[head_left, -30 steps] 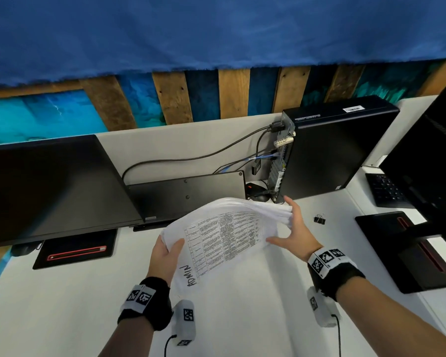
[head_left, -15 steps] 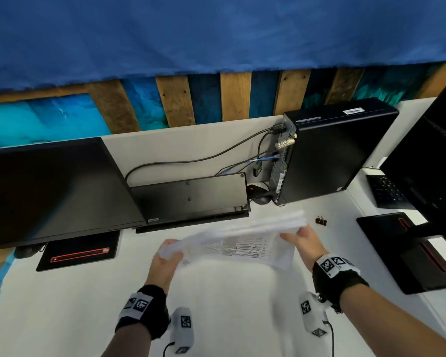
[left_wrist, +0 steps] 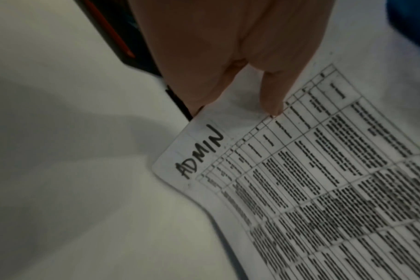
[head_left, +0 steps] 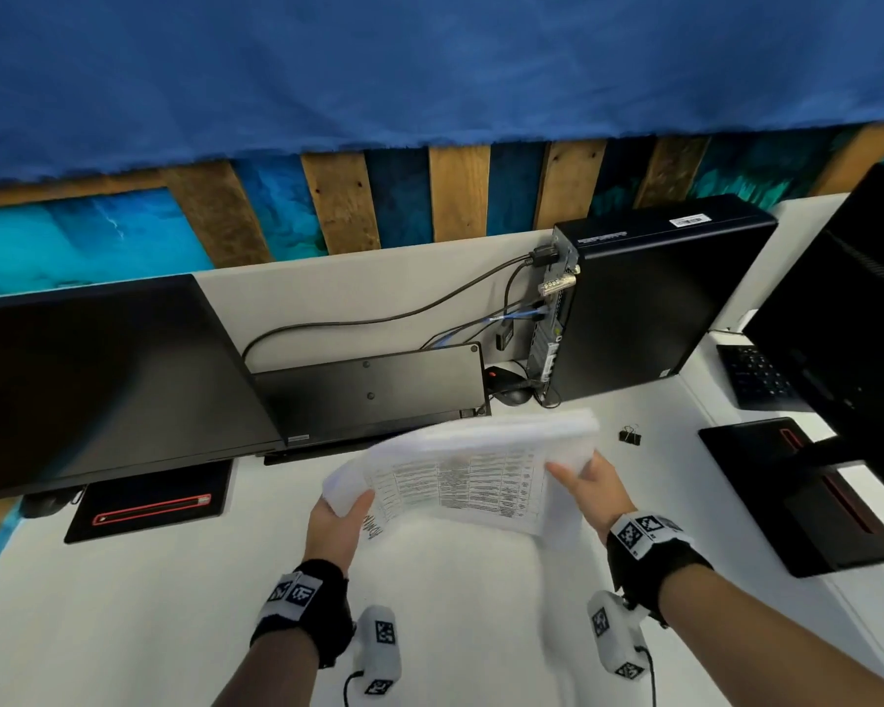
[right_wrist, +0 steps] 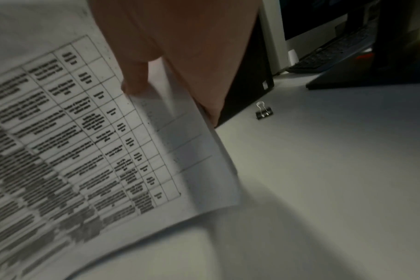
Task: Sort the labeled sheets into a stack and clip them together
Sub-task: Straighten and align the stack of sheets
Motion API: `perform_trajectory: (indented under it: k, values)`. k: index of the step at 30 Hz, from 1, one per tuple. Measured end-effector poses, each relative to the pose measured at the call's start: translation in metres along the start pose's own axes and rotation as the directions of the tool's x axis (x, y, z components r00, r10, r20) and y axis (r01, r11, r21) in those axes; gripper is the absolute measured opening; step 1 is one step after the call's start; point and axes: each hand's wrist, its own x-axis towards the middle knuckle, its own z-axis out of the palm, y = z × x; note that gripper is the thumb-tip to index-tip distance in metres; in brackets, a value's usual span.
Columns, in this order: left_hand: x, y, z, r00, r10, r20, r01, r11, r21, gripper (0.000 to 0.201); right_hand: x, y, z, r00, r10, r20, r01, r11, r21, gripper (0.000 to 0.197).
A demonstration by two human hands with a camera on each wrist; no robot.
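Fingers of my left hand [head_left: 339, 523] curled round the near left corner of the sheets [head_left: 473, 464], thumb on top beside the handwritten word ADMIN [left_wrist: 199, 151] and the other fingers underneath. My right hand [head_left: 590, 484] pinched the right edge of the same stack, thumb pressed on the printed table and the rest of the fingers below the paper. Between both hands the sheets hung above the white desk [head_left: 455, 604], not lying on it, and sagged a little in the middle; their far edge looked blurred in the head view. Several layers showed at the right edge in the right wrist view. To the right of the stack, apart from it, a small black binder clip [head_left: 630, 435] sat on the desk with its wire handles up. Behind the clip stood a black computer tower [head_left: 654, 303]. A dark monitor [head_left: 98, 380] stood at my left, and a keyboard [head_left: 754, 377] lay far right.
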Motion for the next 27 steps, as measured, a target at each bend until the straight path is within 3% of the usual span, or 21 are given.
perform_trajectory:
  k: [3,5,8,10,11,13,15,16,18,20,22,24,25,27]
  values:
    - [0.002,0.015,-0.004,0.999,0.018,0.032,-0.02,0.999,0.046,0.029,-0.002,-0.041,-0.009,0.988,-0.13,0.078,0.135,0.988,-0.07,0.024]
    - [-0.001,0.026,-0.009,0.991,-0.02,0.132,0.011,0.998,0.065,0.042,-0.004,-0.073,-0.018,0.968,-0.198,0.157,0.225,0.958,-0.178,0.023]
    - [-0.007,0.048,-0.023,0.974,-0.089,0.207,0.025,0.956,0.294,0.088,-0.007,-0.116,-0.03,0.913,-0.329,0.243,0.404,0.814,-0.416,0.025]
    - [-0.01,0.069,-0.028,0.972,0.075,0.221,-0.164,0.893,0.419,0.11,-0.008,-0.138,-0.035,0.867,-0.38,0.323,0.499,0.68,-0.538,0.025]
    - [-0.013,0.081,-0.025,0.944,0.195,0.266,-0.3,0.844,0.444,0.113,-0.01,-0.146,-0.035,0.847,-0.382,0.368,0.531,0.603,-0.595,0.023]
    - [-0.023,0.104,-0.008,0.835,0.374,0.404,-0.536,0.718,0.443,0.109,-0.016,-0.161,-0.029,0.819,-0.359,0.447,0.573,0.486,-0.66,0.017]
    - [-0.036,0.121,0.016,0.735,0.408,0.541,-0.656,0.628,0.418,0.102,-0.025,-0.173,-0.02,0.79,-0.356,0.499,0.612,0.417,-0.672,0.017]
    - [-0.043,0.126,0.029,0.711,0.388,0.587,-0.674,0.614,0.411,0.097,-0.028,-0.176,-0.016,0.775,-0.363,0.518,0.632,0.411,-0.657,0.018]
    - [-0.054,0.125,0.048,0.734,0.356,0.578,-0.649,0.62,0.442,0.071,-0.036,-0.182,-0.008,0.762,-0.364,0.536,0.648,0.431,-0.628,0.017]
    - [-0.06,0.12,0.058,0.802,0.369,0.47,-0.581,0.665,0.469,0.042,-0.043,-0.184,-0.002,0.771,-0.36,0.525,0.637,0.438,-0.634,0.019]
    - [-0.06,0.114,0.059,0.837,0.374,0.399,-0.527,0.747,0.405,0.031,-0.046,-0.181,-0.002,0.788,-0.404,0.464,0.61,0.413,-0.676,0.025]
    - [-0.058,0.112,0.055,0.858,0.373,0.354,-0.49,0.799,0.348,0.03,-0.042,-0.169,-0.008,0.783,-0.539,0.311,0.562,0.4,-0.724,0.044]
    - [-0.056,0.112,0.051,0.869,0.364,0.334,-0.467,0.826,0.315,0.031,-0.038,-0.16,-0.014,0.778,-0.597,0.195,0.525,0.447,-0.725,0.061]
    - [-0.055,0.113,0.044,0.886,0.353,0.3,-0.426,0.875,0.229,0.025,-0.035,-0.144,-0.024,0.814,-0.581,-0.019,0.466,0.671,-0.577,0.096]
